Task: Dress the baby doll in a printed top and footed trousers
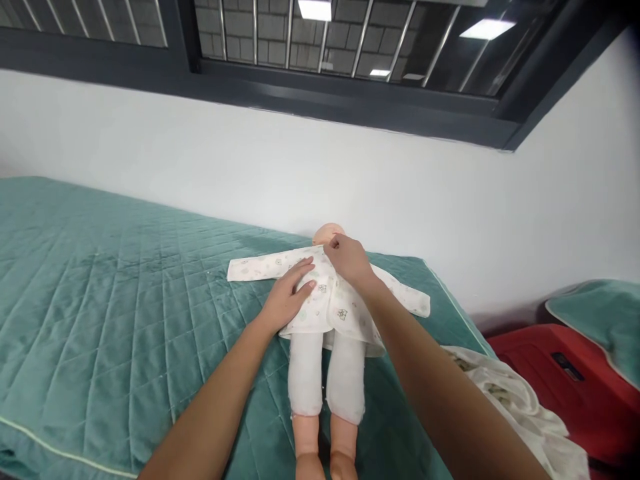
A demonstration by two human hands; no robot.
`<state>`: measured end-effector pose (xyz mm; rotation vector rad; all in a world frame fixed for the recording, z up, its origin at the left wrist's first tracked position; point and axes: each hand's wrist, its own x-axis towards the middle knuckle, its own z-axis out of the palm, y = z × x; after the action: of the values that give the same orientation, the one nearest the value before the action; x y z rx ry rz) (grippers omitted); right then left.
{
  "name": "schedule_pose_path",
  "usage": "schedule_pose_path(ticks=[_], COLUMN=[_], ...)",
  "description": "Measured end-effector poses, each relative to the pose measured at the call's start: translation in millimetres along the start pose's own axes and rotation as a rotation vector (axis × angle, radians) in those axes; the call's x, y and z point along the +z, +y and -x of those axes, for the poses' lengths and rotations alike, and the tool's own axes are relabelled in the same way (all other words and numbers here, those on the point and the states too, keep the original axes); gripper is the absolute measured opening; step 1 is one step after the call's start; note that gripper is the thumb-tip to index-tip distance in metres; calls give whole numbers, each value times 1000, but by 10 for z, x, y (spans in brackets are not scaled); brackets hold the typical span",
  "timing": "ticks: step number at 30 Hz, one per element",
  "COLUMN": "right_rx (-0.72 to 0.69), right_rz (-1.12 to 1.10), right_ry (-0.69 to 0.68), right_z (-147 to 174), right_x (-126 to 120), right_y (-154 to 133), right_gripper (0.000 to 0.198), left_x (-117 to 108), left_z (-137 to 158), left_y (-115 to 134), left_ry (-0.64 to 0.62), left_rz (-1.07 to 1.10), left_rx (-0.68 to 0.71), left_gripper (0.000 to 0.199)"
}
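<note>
A baby doll point(327, 231) lies on its back with its head toward the wall and its legs toward me. It wears a white, printed baby jacket point(323, 303) with both sleeves spread out sideways. White cloth covers the upper legs point(306, 373), while the lower legs and feet are bare. My left hand point(287, 297) rests flat on the left side of the jacket front, fingers stretched out. At the neckline my right hand point(349, 259) has its fingertips pinched together on the jacket's collar edge. The hand partly hides the doll's face and neck.
A green quilted cover point(125, 300) lies under the doll. Crumpled white printed cloth point(520, 393) sits by my right forearm, beside a red plastic object point(565, 387) with green fabric point(600, 320) over it. Behind stand a white wall point(250, 160) and a barred window point(300, 40).
</note>
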<state>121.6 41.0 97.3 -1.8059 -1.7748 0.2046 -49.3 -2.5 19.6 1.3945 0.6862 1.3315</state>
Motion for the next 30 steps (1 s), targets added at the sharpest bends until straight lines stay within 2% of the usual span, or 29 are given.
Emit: schedule_pose_path(ticks=[3, 7, 11, 13, 18, 22, 26, 30], right_rx=[-53, -198, -317, -329, -313, -297, -278, -261], right_rz=[-98, -216, -157, -128, -74, 11, -13, -184], right_ry=[86, 242, 233, 218, 244, 262, 310, 312], right_z=[289, 995, 1664, 1841, 1913, 1896, 1900, 1886], right_x=[1, -24, -9, 4, 8, 18, 42, 38], right_y=[9, 151, 306, 361, 433, 433, 430, 456], right_gripper=[18, 30, 41, 45, 44, 37, 22, 11], left_x=[1, 87, 185, 189, 127, 143, 149, 57], left_z=[12, 90, 202, 243, 303, 344, 314, 241], left_y=[15, 126, 265, 307, 367, 402, 373, 293], left_ry=[-16, -120, -252, -272, -482, -503, -384, -165], left_rz=[-71, -255, -463, -590, -834, -905, -885, -651], left_rx=[67, 243, 366, 372, 351, 372, 444, 416], left_gripper=[32, 31, 22, 29, 40, 34, 11, 7])
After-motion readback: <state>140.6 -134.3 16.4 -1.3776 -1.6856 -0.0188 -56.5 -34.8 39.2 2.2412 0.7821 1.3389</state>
